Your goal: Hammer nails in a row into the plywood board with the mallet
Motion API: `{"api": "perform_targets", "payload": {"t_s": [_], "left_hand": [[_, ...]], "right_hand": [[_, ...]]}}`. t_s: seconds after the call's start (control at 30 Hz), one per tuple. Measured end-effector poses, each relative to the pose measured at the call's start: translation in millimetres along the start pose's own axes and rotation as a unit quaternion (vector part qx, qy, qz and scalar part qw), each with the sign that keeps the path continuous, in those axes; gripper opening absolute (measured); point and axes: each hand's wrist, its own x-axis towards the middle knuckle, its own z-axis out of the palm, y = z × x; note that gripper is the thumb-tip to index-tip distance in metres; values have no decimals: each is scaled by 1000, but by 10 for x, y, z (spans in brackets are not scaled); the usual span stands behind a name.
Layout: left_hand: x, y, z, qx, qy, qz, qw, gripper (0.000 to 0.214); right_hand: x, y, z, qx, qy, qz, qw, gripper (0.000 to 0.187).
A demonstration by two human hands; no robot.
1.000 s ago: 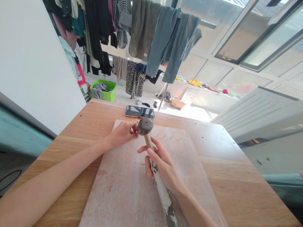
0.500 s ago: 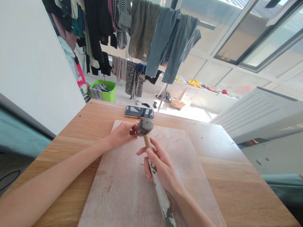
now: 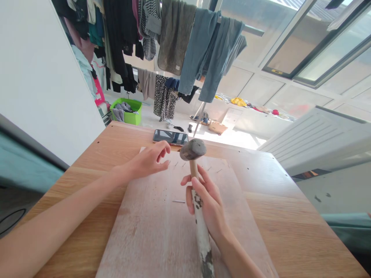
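My right hand (image 3: 207,195) is wrapped round the handle of a hammer (image 3: 193,150), whose grey head points up and whose handle has flaking white paint. Over the far left part of a pale wooden board (image 3: 150,235), my left hand (image 3: 152,159) is held with its fingers curled and thumb apart, with nothing visible in it. A row of several thin nails (image 3: 209,168) stands up along the board's far side, partly hidden behind the hammer. One loose nail (image 3: 178,201) lies flat on the board, left of the hammer handle. Small holes mark the board nearby.
A phone (image 3: 170,137) lies at the far edge of the wooden table (image 3: 290,216), beyond the board. Past the table, clothes (image 3: 176,36) hang from a rack above a green basket (image 3: 133,117). A white panel (image 3: 43,77) rises on the left.
My right hand has moved the hammer to the right, away from my left hand. The left hand's fingers have opened more, and the loose nail and row of nails show more plainly.
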Motion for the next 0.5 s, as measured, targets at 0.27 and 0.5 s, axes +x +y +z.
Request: {"api": "perform_targets", "payload": {"t_s": [0.27, 0.5], "left_hand": [[-174, 596, 27, 77, -255, 119, 956, 9], [-240, 662, 159, 116, -297, 112, 941, 9]], "right_hand": [[1, -81, -48, 20, 63, -9, 998, 27], [-14, -96, -28, 27, 65, 2, 998, 26]]}}
